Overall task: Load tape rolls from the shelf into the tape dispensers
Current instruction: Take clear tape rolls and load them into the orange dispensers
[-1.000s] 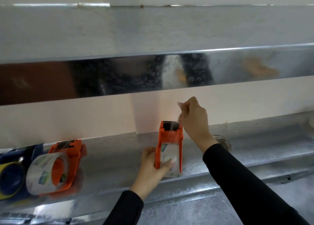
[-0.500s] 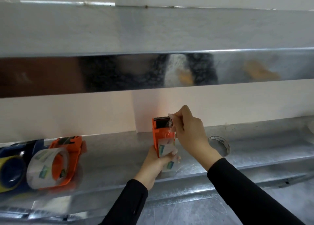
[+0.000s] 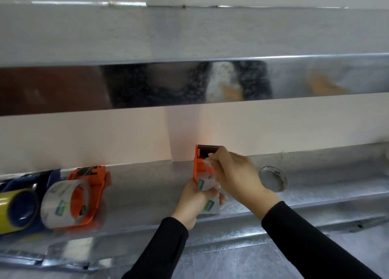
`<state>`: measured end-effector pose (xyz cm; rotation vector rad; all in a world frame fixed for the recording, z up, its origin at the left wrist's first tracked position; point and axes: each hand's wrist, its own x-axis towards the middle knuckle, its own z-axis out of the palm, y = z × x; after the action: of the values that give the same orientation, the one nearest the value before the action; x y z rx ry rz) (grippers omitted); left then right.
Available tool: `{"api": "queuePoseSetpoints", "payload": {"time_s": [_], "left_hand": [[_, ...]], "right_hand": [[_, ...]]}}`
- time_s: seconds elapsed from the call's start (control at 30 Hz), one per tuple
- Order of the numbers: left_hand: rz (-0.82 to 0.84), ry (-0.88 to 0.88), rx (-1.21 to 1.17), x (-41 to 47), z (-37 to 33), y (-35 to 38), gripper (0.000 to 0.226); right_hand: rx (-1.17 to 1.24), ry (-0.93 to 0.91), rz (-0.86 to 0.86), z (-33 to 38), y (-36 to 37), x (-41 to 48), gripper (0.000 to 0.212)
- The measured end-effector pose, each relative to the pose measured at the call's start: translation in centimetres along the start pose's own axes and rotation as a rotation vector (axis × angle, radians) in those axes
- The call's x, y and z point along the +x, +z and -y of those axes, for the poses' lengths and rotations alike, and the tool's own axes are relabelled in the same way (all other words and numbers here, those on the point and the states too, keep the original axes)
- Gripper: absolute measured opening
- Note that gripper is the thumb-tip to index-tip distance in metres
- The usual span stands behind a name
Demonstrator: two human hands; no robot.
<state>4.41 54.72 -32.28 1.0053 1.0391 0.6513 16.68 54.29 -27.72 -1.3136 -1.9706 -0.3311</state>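
Gripping orange tape dispenser (image 3: 203, 169) mid-frame, left hand (image 3: 192, 203) steadies it; right hand (image 3: 235, 173) pinches clear tape end (image 3: 208, 162) — could restick or miss the blade.

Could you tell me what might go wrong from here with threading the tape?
1. The right hand pinches the tape end just below the serrated blade, so its fingers might scrape the teeth.
2. The tape end could fold and stick to itself or to the tape roll.
3. The left hand holds the dispenser near the front edge of the shelf; a slip might drop it.
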Motion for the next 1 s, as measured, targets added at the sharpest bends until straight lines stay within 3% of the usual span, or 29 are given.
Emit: {"api": "queuePoseSetpoints", "payload": {"time_s": [0.07,0.13,0.23,0.37,0.43,0.53,0.7,0.77,0.9,1.0], "left_hand": [[-0.039,0.010,0.003,0.4,-0.2,0.0,0.010],[-0.032,0.014,0.009,0.7,-0.2,-0.1,0.012],[0.000,0.003,0.069,0.1,-0.3,-0.4,0.013],[0.050,-0.005,0.179,0.1,0.8,-0.5,0.038],[0.074,-0.024,0.228,0.1,1.2,-0.6,0.049],[0.113,0.010,0.273,0.1,1.3,-0.8,0.049],[0.214,0.040,0.360,-0.5,1.1,-1.5,0.047],[0.231,0.082,0.365,-1.1,1.0,-1.7,0.046],[0.241,0.144,0.296,-2.2,0.3,-1.7,0.023],[0.258,0.171,0.243,-3.2,0.0,-2.5,0.039]], "right_hand": [[-0.044,-0.144,0.054,1.1,0.4,-1.0,0.018],[-0.013,-0.128,0.099,1.6,0.7,-1.8,0.033],[0.048,0.105,0.064,1.0,-0.3,-0.1,0.013],[0.229,0.447,0.149,-0.8,-1.6,2.6,0.022],[0.202,0.432,0.036,-2.1,-1.8,3.5,0.023],[0.164,0.401,-0.012,-3.7,-1.4,4.1,0.025],[0.157,0.597,-0.059,-6.3,-1.8,5.1,0.026],[0.151,0.664,-0.060,-6.8,-2.1,5.4,0.026],[0.208,0.832,-0.011,-7.7,-2.2,5.8,0.026],[0.228,0.964,0.090,-9.0,-1.9,4.7,0.026]]}}
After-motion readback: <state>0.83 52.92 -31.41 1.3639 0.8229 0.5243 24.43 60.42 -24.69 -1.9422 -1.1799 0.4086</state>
